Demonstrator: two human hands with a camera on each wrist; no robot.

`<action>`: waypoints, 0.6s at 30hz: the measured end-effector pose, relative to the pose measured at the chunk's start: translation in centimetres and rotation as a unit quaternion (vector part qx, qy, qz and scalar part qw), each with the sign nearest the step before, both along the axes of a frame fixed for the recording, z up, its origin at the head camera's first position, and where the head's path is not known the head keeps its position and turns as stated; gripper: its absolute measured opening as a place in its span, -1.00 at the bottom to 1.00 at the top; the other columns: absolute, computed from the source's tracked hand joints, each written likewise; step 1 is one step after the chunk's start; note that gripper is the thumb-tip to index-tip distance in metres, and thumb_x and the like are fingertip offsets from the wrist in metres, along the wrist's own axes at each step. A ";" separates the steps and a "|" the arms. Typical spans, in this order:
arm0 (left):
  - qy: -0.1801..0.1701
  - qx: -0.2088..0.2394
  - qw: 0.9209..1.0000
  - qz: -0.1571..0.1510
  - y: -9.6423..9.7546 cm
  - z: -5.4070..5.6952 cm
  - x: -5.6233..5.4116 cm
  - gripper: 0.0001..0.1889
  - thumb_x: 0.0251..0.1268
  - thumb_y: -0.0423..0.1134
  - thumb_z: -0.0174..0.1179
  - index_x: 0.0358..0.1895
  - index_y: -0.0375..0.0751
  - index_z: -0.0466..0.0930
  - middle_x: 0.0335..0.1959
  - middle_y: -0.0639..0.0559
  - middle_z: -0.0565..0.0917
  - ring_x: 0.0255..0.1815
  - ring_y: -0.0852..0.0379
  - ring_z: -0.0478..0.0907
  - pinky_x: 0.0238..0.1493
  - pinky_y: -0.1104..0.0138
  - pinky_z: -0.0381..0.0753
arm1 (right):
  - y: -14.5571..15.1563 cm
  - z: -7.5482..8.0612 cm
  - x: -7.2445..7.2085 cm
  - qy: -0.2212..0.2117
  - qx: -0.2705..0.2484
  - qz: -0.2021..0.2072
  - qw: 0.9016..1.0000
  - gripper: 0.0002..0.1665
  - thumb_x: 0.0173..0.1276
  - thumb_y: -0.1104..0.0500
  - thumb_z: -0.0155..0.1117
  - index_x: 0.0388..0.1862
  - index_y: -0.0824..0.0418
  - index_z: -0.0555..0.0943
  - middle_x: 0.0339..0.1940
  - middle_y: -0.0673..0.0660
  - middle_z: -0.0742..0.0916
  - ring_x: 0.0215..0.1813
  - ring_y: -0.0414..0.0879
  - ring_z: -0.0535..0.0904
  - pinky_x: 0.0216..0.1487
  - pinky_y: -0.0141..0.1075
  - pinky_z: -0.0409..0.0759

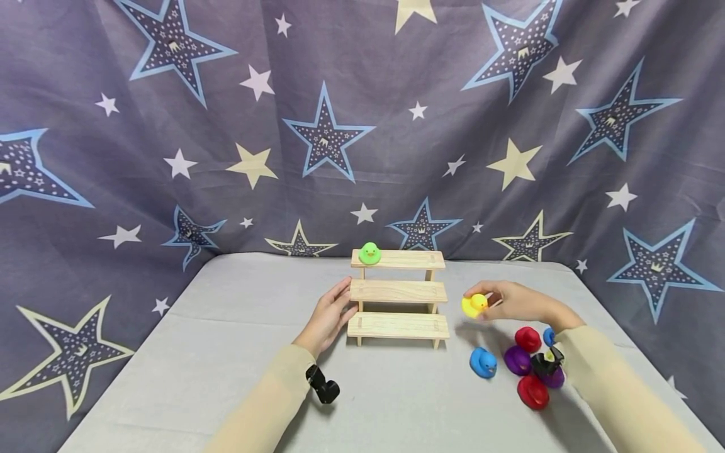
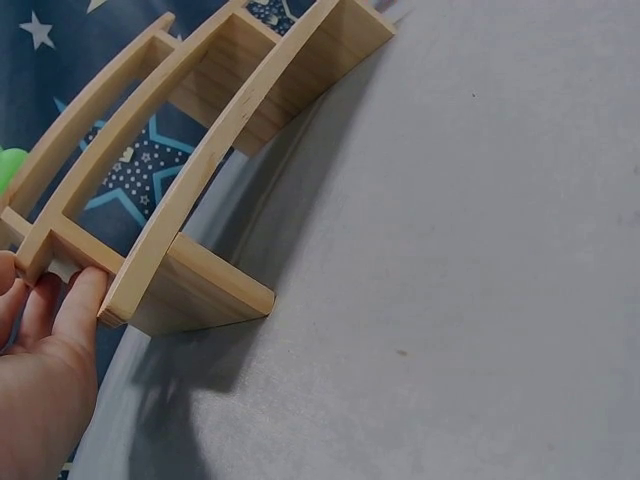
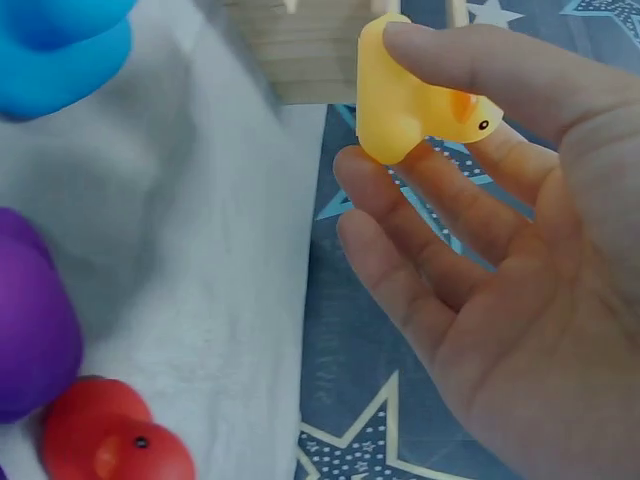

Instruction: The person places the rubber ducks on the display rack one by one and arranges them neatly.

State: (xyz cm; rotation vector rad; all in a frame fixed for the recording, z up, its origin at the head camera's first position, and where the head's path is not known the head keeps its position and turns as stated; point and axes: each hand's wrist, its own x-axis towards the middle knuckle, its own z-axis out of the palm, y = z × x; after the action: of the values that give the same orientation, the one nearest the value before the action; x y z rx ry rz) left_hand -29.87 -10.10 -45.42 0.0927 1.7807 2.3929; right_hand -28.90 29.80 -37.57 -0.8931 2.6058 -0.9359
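Note:
A three-tier wooden shelf (image 1: 399, 290) stands upright on the table, a green rubber duck (image 1: 370, 254) on the left end of its top tier. My left hand (image 1: 327, 316) grips the shelf's left side near the middle tier; in the left wrist view, its fingertips (image 2: 82, 300) bear on the side frame. Right of the shelf, my right hand (image 1: 515, 301) holds a yellow rubber duck (image 1: 473, 305) above the table. The right wrist view shows the yellow duck (image 3: 400, 105) pinched between thumb and fingers, tilted on its side.
A blue duck (image 1: 483, 363) sits on the table right of the shelf. Beside it cluster red ducks (image 1: 533, 392), purple ducks (image 1: 518, 360) and another blue duck (image 1: 548, 336), partly behind my right sleeve and wrist camera. A star-patterned curtain (image 1: 362, 126) hangs behind the grey-covered table (image 1: 243, 296).

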 end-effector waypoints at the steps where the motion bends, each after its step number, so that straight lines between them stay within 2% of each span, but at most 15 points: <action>1: 0.000 0.000 1.000 0.000 0.0 0.0 0.0 -0.47 0.64 -0.39 -0.20 0.59 -0.23 0.05 0.54 -0.21 0.15 0.51 -0.13 0.18 0.45 0.17 0.40 | -0.1 0.2 0.0 0.007 -0.002 0.001 1.000 -0.49 0.30 0.13 0.45 0.22 0.18 0.60 0.12 0.13 0.68 0.05 0.12 0.60 0.08 -0.03 0.67; 6: 0.002 -0.001 1.000 0.001 0.0 0.0 0.1 -0.47 0.65 -0.39 -0.20 0.59 -0.24 0.05 0.55 -0.22 0.14 0.52 -0.15 0.17 0.45 0.17 0.40 | -0.6 1.2 -0.1 0.023 -0.012 0.003 1.000 -0.50 0.31 0.12 0.46 0.21 0.19 0.60 0.08 0.12 0.69 -0.02 0.05 0.62 0.02 -0.12 0.70; 14: 0.001 -0.001 1.000 0.002 0.0 0.1 0.2 -0.47 0.65 -0.38 -0.20 0.59 -0.24 0.05 0.55 -0.21 0.14 0.52 -0.14 0.17 0.45 0.17 0.40 | -2.1 2.1 -0.5 0.018 -0.031 -0.025 0.999 -0.45 0.33 0.10 0.45 0.27 0.20 0.58 0.06 0.09 0.70 -0.05 -0.01 0.64 0.03 -0.19 0.70; 18: 0.003 -0.001 1.000 0.000 0.1 0.2 0.2 -0.47 0.65 -0.38 -0.20 0.59 -0.24 0.04 0.55 -0.21 0.14 0.52 -0.13 0.17 0.45 0.17 0.40 | -3.2 2.2 -1.0 0.030 -0.047 -0.026 0.998 -0.45 0.33 0.11 0.44 0.27 0.20 0.58 -0.01 0.07 0.70 -0.07 -0.01 0.64 0.06 -0.21 0.71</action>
State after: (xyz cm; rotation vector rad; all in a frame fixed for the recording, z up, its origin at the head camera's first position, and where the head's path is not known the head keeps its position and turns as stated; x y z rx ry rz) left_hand -29.69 -10.04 -45.26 0.0997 1.7862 2.3931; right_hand -29.92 26.63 -35.40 -0.8918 2.6667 -1.0692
